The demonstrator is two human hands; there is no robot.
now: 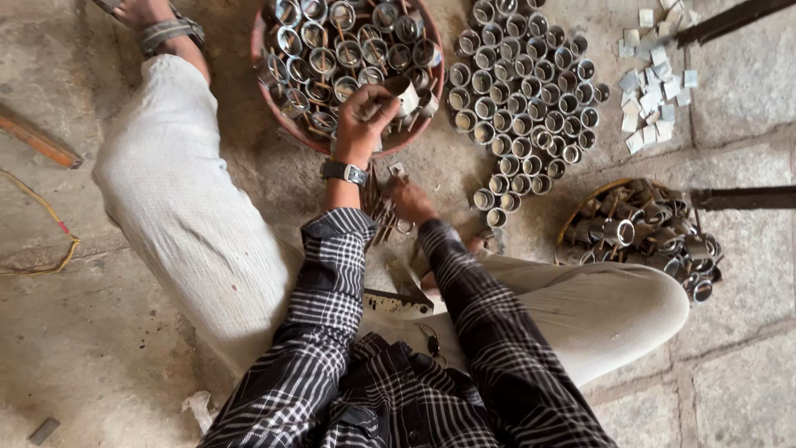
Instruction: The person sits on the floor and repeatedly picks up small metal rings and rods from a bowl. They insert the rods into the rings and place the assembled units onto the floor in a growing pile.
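The left hand [365,112] holds a metal ring [404,93] over the full red basin [264,35], while the right hand [408,199] grips thin sticks [377,207] on the floor, apparently mid-assembly.

A small floor-level metal workshop, prob. a handcraft setup. Person sits cross-legged on a rough, dusty stone-slab floor [99,348] w/ work spread all around. A round reddish basin [431,116] is packed w/ short metal rings on sticks. Beside it, dozens of matching metal rings [522,99] stand in tight rows on the bare floor. A pile of small cut metal squares [651,83] lies at upper right; a shallow basket [580,217] heaped w/ more rings sits at right. No bench or table, just the floor.
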